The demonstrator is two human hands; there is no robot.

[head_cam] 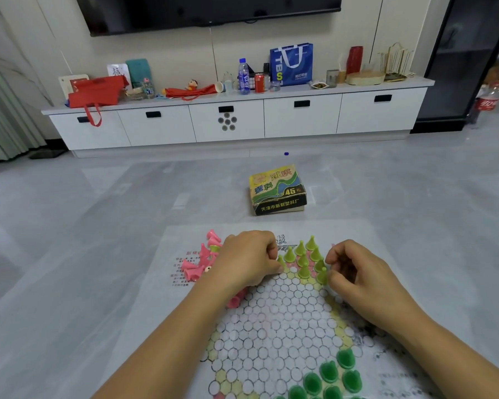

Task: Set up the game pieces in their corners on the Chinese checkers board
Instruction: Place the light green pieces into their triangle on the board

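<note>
A paper Chinese checkers board (pixel 283 321) lies on the floor in front of me. Several light green cone pieces (pixel 303 257) stand upright in its far corner. My left hand (pixel 248 257) pinches a light green piece (pixel 281 262) at the left end of that corner's nearest row. My right hand (pixel 357 272) pinches another light green piece (pixel 323 275) at the right end of the same row. Several dark green pieces (pixel 329 375) stand in the near corner. A loose heap of pink pieces (pixel 205 260) lies left of my left hand, partly hidden by it.
The game's box (pixel 277 190) sits on the grey floor beyond the board. Further back stands a white TV cabinet (pixel 236 122) with bags, bottles and cans on top. A small blue object (pixel 286 153) lies on the floor near it.
</note>
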